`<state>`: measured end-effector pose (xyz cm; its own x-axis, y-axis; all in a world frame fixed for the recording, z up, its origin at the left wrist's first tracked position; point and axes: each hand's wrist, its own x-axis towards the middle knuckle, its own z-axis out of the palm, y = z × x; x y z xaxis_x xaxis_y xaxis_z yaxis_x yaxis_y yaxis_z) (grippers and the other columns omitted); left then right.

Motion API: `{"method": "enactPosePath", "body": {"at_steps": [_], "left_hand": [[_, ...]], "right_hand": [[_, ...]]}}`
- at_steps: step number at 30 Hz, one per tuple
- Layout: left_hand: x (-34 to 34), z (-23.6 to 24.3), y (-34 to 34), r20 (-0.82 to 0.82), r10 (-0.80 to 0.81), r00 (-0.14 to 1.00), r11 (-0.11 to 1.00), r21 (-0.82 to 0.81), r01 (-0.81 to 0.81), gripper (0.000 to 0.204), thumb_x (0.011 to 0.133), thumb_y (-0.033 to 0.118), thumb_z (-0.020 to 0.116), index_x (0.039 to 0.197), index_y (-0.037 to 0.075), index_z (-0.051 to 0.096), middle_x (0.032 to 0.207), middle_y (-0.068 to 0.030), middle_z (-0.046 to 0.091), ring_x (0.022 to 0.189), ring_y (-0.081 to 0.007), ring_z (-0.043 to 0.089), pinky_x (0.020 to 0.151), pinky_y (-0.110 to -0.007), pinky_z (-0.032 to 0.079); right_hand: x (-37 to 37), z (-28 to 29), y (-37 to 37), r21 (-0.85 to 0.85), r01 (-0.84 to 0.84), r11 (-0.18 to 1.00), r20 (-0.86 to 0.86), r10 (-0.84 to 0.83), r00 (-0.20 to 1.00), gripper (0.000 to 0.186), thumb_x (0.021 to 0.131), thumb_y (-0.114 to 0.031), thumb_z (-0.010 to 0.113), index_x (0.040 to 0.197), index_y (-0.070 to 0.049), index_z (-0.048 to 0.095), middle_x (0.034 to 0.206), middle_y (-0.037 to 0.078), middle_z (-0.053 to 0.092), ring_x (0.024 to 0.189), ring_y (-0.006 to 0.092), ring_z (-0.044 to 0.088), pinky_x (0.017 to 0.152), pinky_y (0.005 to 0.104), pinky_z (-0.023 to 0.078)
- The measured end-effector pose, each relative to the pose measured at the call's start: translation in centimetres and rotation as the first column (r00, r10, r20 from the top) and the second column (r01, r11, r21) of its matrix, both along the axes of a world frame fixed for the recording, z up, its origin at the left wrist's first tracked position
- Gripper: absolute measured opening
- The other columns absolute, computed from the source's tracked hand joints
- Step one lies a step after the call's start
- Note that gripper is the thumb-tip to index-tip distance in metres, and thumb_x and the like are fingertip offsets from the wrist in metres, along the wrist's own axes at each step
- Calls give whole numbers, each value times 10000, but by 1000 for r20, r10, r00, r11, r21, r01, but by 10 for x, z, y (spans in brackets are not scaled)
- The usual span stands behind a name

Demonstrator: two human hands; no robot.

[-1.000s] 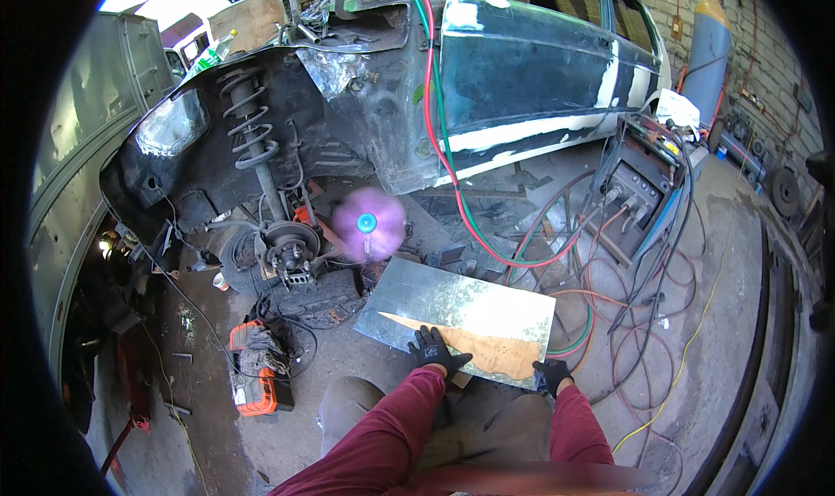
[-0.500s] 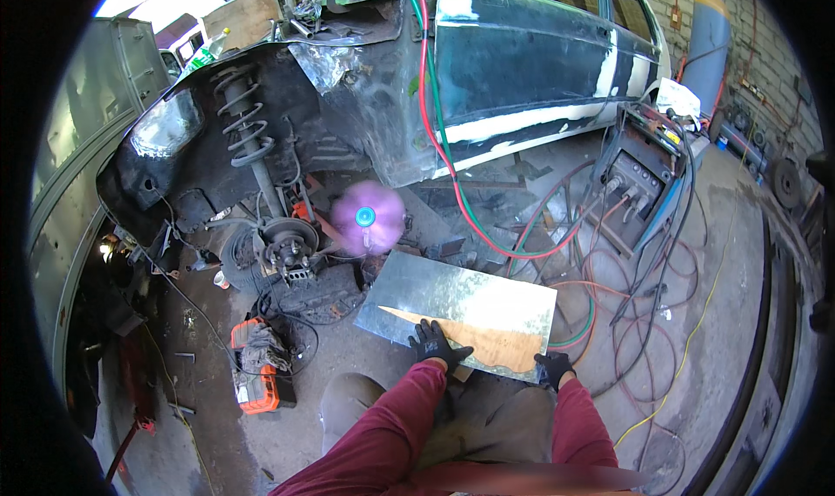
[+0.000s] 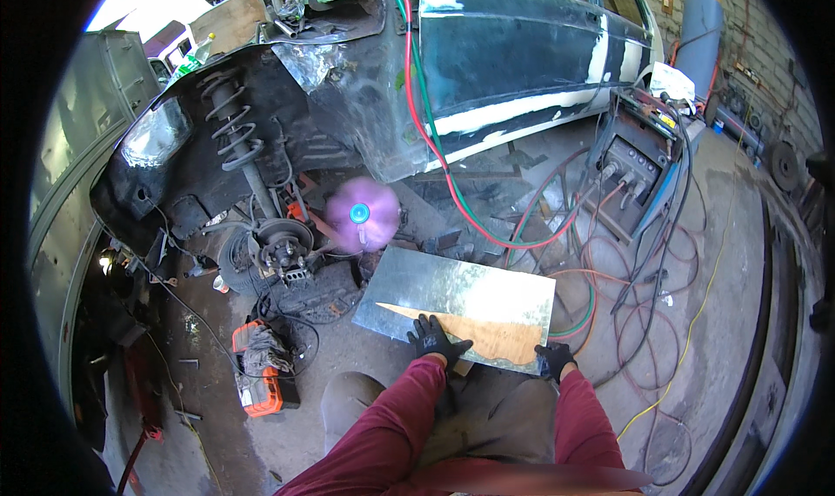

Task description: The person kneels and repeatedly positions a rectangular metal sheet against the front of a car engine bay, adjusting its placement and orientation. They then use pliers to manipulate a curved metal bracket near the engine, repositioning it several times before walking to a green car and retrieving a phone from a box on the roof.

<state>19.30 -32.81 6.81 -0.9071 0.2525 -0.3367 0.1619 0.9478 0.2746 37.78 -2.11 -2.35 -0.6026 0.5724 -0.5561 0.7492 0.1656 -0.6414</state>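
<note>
A shiny rectangular metal sheet (image 3: 465, 278) lies tilted in front of my knees, with a tan tapering board (image 3: 500, 339) with a wavy edge on it. My left hand (image 3: 437, 339), in a black glove, presses on both with its fingers spread apart. The gloved right hand, my right hand (image 3: 555, 359), grips the sheet's lower right corner, its fingers partly hidden at the edge. Just beyond the sheet a small pink fan (image 3: 370, 226) with a turquoise hub spins in a blur.
Ahead stands a stripped car body (image 3: 504, 70) with an exposed strut (image 3: 239, 139) and brake hub (image 3: 283, 248). Red and green hoses (image 3: 417, 126) hang down toward a welding machine (image 3: 631, 183), beside a gas cylinder (image 3: 704, 35). An orange-black toolbox (image 3: 257, 392) and tangled cables (image 3: 661, 313) lie around me.
The view has shifted slightly, with the car body now higher in the picture. My hands, the sheet and the board stay almost as they were.
</note>
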Motion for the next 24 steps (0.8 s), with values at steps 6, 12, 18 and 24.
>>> {"method": "enactPosePath", "body": {"at_steps": [6,12,18,24], "left_hand": [[0,-1,1,-6,-11,1000,1000,-18,11,1366,737,816,750,1685,13,181,1762,-265,71,1643,-411,45,1302,-595,86],[-1,1,2,2,-24,1000,999,-41,24,1378,737,822,745,1684,2,173,1759,-271,83,1643,-412,46,1304,-585,81],[-1,3,2,8,-22,1000,999,-33,22,1375,740,824,743,1685,3,172,1760,-270,80,1644,-410,42,1305,-583,78],[0,4,2,8,-16,1000,999,-37,16,1370,739,823,746,1686,12,178,1764,-259,78,1647,-398,38,1309,-569,77]], "right_hand": [[-1,-7,3,16,4,1000,14,-4,1000,1042,816,-608,824,1488,99,458,1434,298,611,1284,393,640,1046,450,527],[-2,0,2,-115,66,991,30,-63,998,976,821,-490,869,1481,97,455,1361,286,656,1142,363,704,914,457,591],[-2,10,-10,-96,169,981,-5,-170,985,759,820,-443,881,1316,84,651,1170,186,758,918,245,730,818,409,580],[-1,14,-7,-72,104,992,18,-103,995,994,821,-528,860,1470,112,462,1373,321,645,1177,397,697,940,451,586]]}}
